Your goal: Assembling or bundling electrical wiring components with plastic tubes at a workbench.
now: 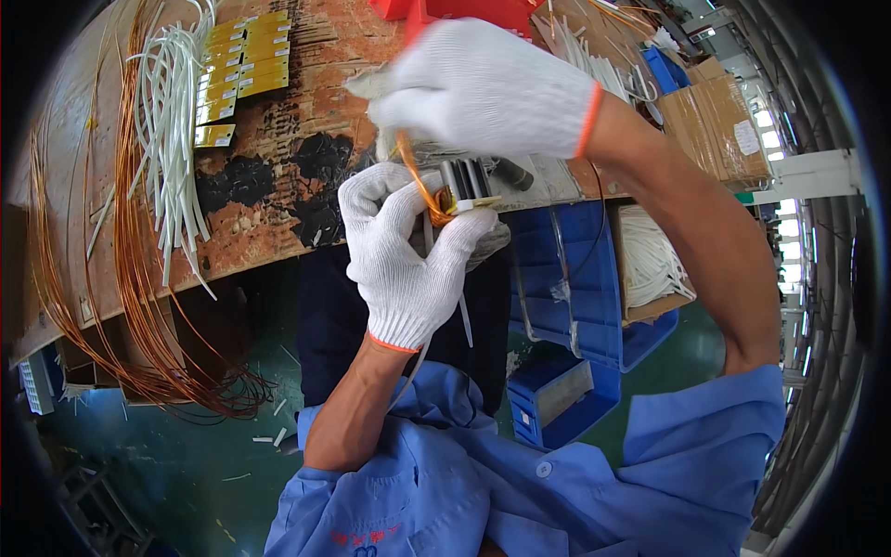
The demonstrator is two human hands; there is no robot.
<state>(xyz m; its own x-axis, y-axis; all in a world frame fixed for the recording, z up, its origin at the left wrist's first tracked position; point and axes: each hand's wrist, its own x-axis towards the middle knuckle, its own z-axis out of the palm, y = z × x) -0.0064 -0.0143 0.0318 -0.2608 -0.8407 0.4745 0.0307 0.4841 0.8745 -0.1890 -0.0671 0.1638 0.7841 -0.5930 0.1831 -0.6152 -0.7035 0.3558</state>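
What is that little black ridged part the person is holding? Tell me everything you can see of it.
The black ridged part has dark, slightly shiny bars side by side, with a pale strip along its lower edge; whether the bars are metal or plastic, I can't tell. Copper-coloured wire is bunched at its left side, and a strand rises toward the blurred right hand. The left hand grips it near the table's edge, bars pointing roughly up the picture.

A worn bench (320,46) is carrying white tubes (174,121).
Left of the tubes, copper wires (124,218) are trailing over the edge; just right, yellow cards (264,58) are lying; farther right, a red bin (506,20) is sitting.
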